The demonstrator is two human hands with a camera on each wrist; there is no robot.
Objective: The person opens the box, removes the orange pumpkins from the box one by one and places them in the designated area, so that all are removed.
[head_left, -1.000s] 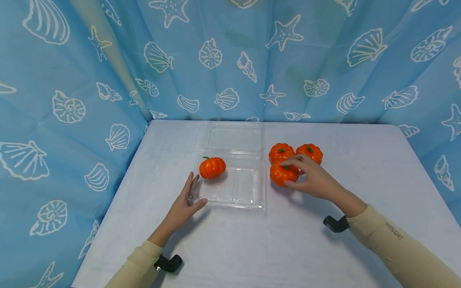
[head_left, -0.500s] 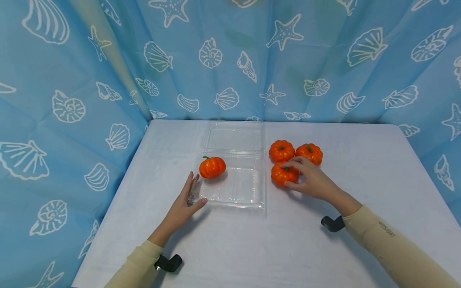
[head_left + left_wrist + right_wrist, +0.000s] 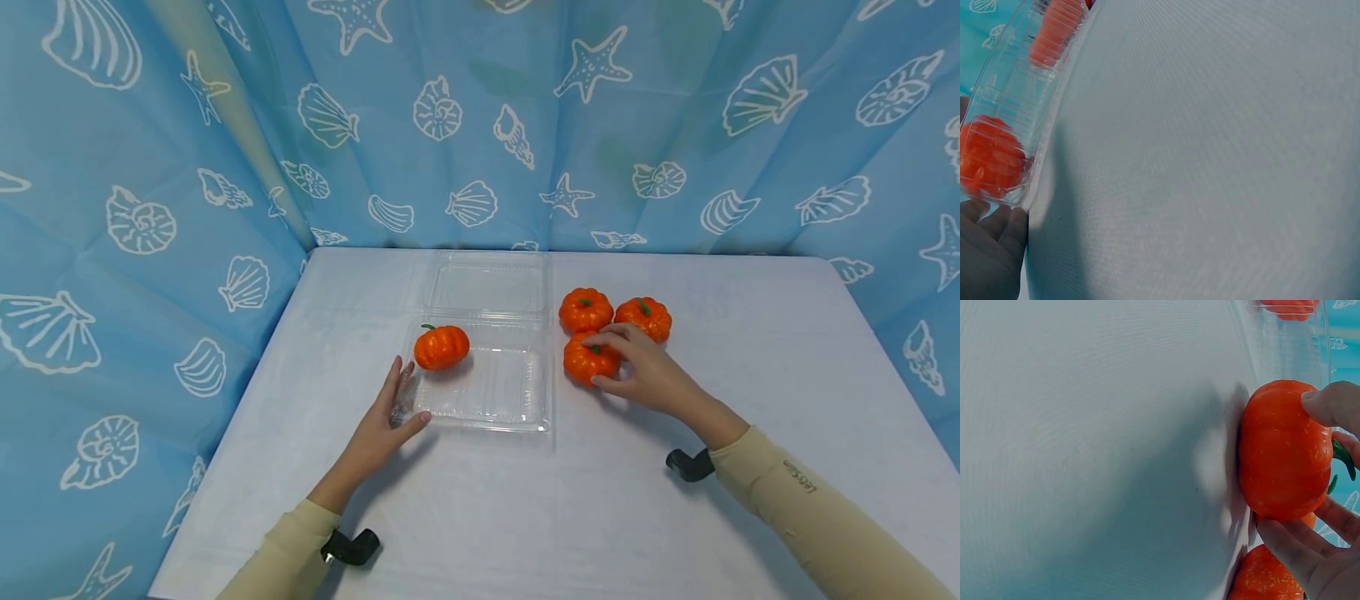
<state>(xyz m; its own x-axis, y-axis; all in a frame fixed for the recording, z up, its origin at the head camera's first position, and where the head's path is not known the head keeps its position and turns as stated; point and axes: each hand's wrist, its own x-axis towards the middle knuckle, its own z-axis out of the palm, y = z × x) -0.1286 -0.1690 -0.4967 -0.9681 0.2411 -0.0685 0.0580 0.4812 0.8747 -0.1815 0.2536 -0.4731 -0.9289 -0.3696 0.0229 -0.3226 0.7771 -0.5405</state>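
My right hand pinches the nearest of three small orange pumpkins, the front pumpkin, between thumb and fingers. In the right wrist view this pumpkin is ribbed and glossy, low over the white cloth, with a green stem. Behind it stand the back left pumpkin and the back right pumpkin. With fingers extended and thumb spread, my left hand rests at the left front corner of a clear plastic clamshell box. Inside the box's left part lies another pumpkin, tipped on its side.
The box's clear lid is folded back flat toward the table's far edge. A white cloth covers the table. Behind and at the left hangs a blue curtain with white shells and starfish.
The back left pumpkin has shifted slightly away from me. My right hand moves a little, keeping its grip on the front pumpkin. My left hand stays in place.
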